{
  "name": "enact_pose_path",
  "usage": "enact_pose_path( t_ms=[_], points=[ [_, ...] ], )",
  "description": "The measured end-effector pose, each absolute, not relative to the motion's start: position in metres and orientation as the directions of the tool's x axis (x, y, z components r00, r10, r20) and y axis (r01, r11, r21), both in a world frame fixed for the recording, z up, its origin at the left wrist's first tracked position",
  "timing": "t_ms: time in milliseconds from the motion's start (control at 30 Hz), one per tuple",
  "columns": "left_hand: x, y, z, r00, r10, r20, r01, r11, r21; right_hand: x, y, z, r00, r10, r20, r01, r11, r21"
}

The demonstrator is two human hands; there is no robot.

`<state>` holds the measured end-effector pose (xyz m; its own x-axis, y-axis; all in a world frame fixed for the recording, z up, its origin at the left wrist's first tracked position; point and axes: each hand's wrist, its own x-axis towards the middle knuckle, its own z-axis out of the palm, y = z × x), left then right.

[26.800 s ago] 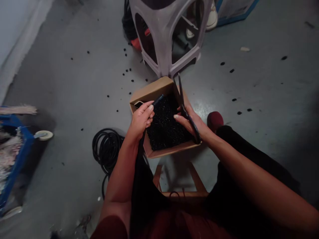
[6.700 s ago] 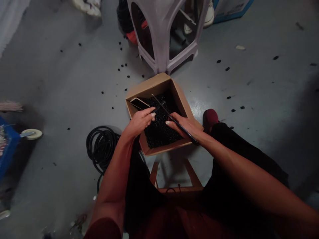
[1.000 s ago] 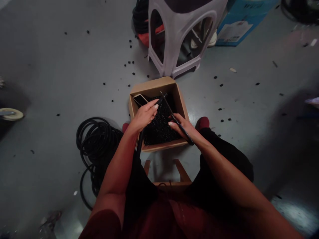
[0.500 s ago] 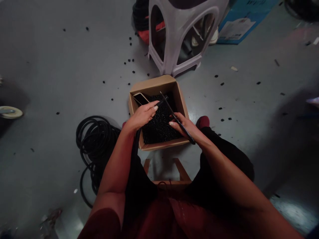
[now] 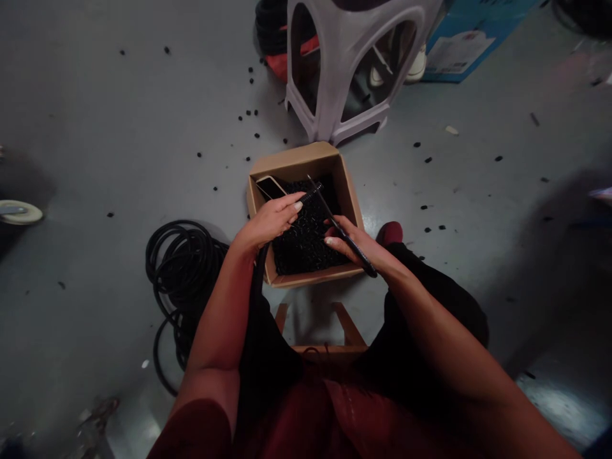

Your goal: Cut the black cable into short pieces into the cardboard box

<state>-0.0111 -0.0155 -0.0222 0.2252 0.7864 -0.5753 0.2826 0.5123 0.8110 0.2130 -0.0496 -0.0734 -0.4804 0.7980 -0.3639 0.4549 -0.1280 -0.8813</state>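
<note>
Head-worn view, looking down: a seated person works over an open cardboard box [image 5: 297, 159] on a grey concrete floor [image 5: 119, 127], just beyond their knees. The left hand [image 5: 270, 220] is closed around a length of black ribbed rubber tube [image 5: 310, 192], its end reaching out over the box toward the far side. The right hand [image 5: 356, 245] grips a pair of long black scissors [image 5: 347, 237], the tips pointing far and just beside the tube's end; whether the blades are parted is hard to tell from this angle.

Inside the box lies a heap of small black rubber pieces [image 5: 306, 248], with a gold-edged smartphone [image 5: 270, 187] at the far left corner. The tube appears light and flexible, so it would likely bend unless held close to its end, as the left hand does here. The loose pieces look light and easily scattered.

More small black pieces [image 5: 248, 112] dot the floor on the far side of the box. A coil of black hose [image 5: 155, 268] lies to the near left, a white plastic stool [image 5: 335, 76] stands at the far side, a blue carton [image 5: 459, 48] sits far right, and a maroon shoe [image 5: 389, 233] shows to the right.
</note>
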Motion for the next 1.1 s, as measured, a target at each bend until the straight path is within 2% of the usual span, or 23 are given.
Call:
enact_pose_path(
  t_ms=[200,433,633,900,1100],
  points=[
    [-0.01,-0.017,-0.022,0.271,0.774,-0.572,0.292,0.5,0.815,0.215,-0.05,-0.076,-0.485,0.803,-0.346,0.45,-0.11,-0.886],
    [-0.01,-0.017,-0.028,0.347,0.807,-0.478,0.355,0.358,0.863,0.212,-0.051,-0.078,-0.451,0.824,-0.343,0.486,-0.096,-0.869],
    [-0.011,-0.017,-0.027,0.374,0.794,-0.48,0.406,0.325,0.854,0.207,-0.052,-0.07,-0.429,0.847,-0.314,0.533,-0.043,-0.845],
    [-0.009,-0.017,-0.022,0.336,0.775,-0.535,0.384,0.405,0.83,0.203,-0.053,-0.063,-0.371,0.857,-0.358,0.608,-0.068,-0.791],
    [-0.01,-0.017,-0.024,0.342,0.777,-0.528,0.388,0.395,0.833,0.203,-0.055,-0.064,-0.365,0.856,-0.366,0.625,-0.066,-0.778]
  ],
)
